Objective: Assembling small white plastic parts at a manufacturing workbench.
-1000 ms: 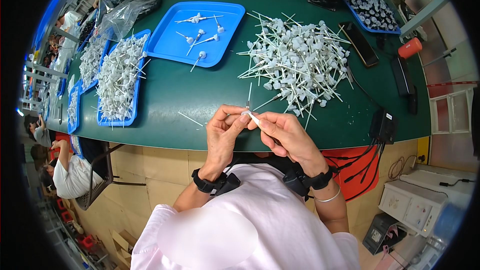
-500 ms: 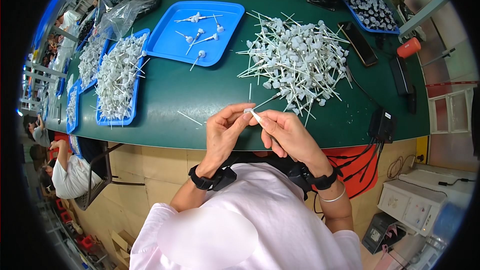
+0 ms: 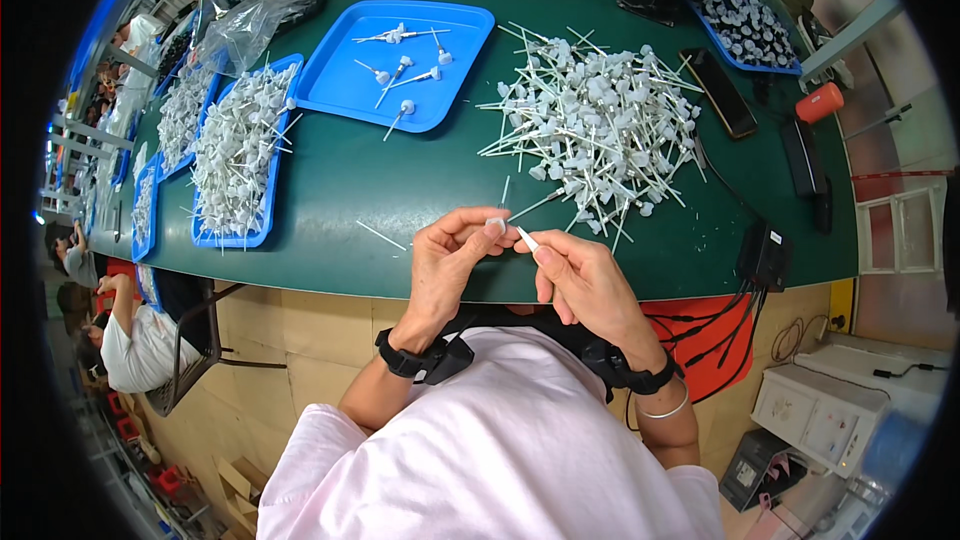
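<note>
My left hand is closed, pinching a small white plastic piece with a round head between thumb and fingertips. A thin stem standing out beyond the fingers seems to belong to it. Just to the right, my right hand is closed on a white tapered stick, its narrow tip a short way from the piece. Both hands are over the table's near edge. Beyond them lies a large pile of white-headed pieces with thin stems. A loose thin white stick rests to the left of my left hand.
A blue tray with several pieces lies at the upper middle. Another blue tray, heaped with white pieces, is at the left. A phone, a red cylinder and a black cable box are on the right.
My right hand has drawn slightly right, taking the tapered stick away from the white piece. The round head in my left hand now shows more clearly.
</note>
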{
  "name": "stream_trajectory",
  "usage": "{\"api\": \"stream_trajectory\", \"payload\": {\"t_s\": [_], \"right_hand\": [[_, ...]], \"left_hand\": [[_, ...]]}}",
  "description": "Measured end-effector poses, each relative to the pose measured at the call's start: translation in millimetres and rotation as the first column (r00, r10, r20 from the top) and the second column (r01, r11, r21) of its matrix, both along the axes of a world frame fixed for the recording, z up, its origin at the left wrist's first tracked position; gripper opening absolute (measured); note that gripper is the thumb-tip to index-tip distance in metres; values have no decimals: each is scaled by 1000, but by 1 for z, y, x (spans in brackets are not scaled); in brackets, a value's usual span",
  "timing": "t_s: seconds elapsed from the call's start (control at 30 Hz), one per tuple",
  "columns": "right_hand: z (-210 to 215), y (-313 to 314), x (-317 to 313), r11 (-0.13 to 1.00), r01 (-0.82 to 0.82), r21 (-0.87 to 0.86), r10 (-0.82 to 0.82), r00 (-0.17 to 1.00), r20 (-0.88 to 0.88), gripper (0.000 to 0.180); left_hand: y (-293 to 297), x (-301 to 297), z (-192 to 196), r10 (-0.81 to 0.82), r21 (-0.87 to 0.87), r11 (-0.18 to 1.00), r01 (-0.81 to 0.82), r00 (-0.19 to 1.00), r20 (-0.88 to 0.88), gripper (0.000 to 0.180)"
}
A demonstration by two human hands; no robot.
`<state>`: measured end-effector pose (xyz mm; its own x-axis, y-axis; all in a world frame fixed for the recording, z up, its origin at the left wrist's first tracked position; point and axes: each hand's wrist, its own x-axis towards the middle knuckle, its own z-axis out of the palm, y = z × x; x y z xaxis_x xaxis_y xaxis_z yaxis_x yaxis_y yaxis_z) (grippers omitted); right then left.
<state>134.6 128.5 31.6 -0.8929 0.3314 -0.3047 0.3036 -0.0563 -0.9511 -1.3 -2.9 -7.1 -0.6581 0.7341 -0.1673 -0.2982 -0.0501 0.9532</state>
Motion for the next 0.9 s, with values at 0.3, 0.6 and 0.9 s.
{"api": "stream_trajectory", "payload": {"t_s": [0.3,0.6,0.9], "right_hand": [[-19,-6,5,998,53,-26,-54,998,-16,26],[-46,-17,2,996,85,15,-85,995,-44,28],[-46,-17,0,995,89,43,-87,995,-43,28]], "left_hand": [[3,-8,6,-48,-57,997,54,993,104,23],[0,-16,8,-88,-6,996,91,982,167,31],[-2,-23,9,-87,-4,996,89,982,169,30]]}}
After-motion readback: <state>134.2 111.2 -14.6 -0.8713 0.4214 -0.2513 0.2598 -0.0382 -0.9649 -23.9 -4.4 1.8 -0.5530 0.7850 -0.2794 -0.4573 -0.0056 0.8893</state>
